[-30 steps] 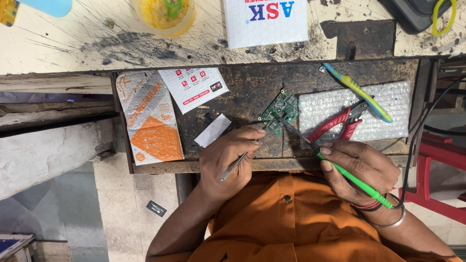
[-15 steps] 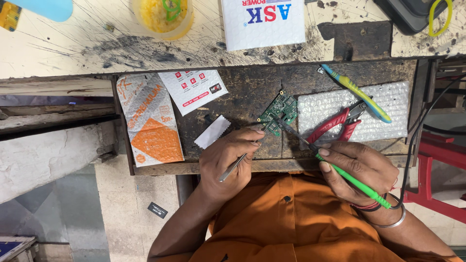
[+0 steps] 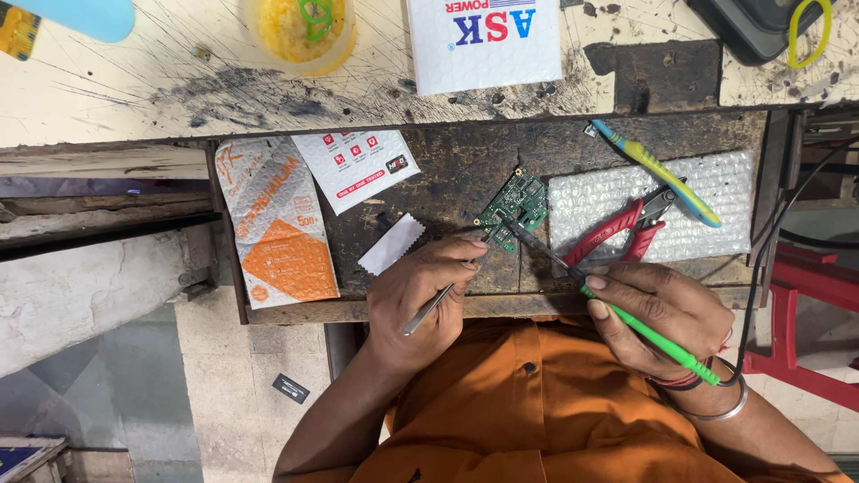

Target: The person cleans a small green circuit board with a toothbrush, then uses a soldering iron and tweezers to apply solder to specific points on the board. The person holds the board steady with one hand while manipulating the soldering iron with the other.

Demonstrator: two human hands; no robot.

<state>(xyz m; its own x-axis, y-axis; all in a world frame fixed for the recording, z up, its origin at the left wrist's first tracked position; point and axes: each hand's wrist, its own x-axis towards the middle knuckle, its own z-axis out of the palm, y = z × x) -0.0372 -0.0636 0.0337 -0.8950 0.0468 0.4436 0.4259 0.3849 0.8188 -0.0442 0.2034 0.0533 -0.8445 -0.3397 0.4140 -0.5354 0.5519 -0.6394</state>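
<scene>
Nearest, against the orange shirt point(image 3: 537, 402): right hand point(image 3: 662, 313) closed in a pen grip round the green-handled soldering iron point(image 3: 644, 333), cord trailing back past the wrist. Pushed forward and up within the last second; earlier held lower with the dark metal shaft short of the work, now angled up and leftward with the tip laid on the lower edge of the small green circuit board point(image 3: 517, 204). Judged as the shift from readying to actual work on the board, though true contact between tip and board too fine to confirm. Left hand point(image 3: 420, 300) much as a second ago: curled shut round thin metal tweezers point(image 3: 428, 309), points tucked back toward the palm and unused, index fingertip pressed at the board's near corner as if steadying it. Board thus just beyond both hands, touching the left fingertip, up and left of the right knuckles, flat on the dark worn work surface. Just left of the left hand, a small white slip point(image 3: 391, 243). Just beyond the right hand, red-handled pliers point(image 3: 617, 234) on a bubble-wrap sheet point(image 3: 707, 201), with a blue-and-yellow toothbrush point(image 3: 653, 170) across its far corner. Farther left, an orange-and-white packet point(image 3: 277, 233) and a white-and-red one point(image 3: 358, 165). Farthest, on the scratched pale bench top, a yellow cup point(image 3: 300, 31) and a white box point(image 3: 483, 40).
</scene>
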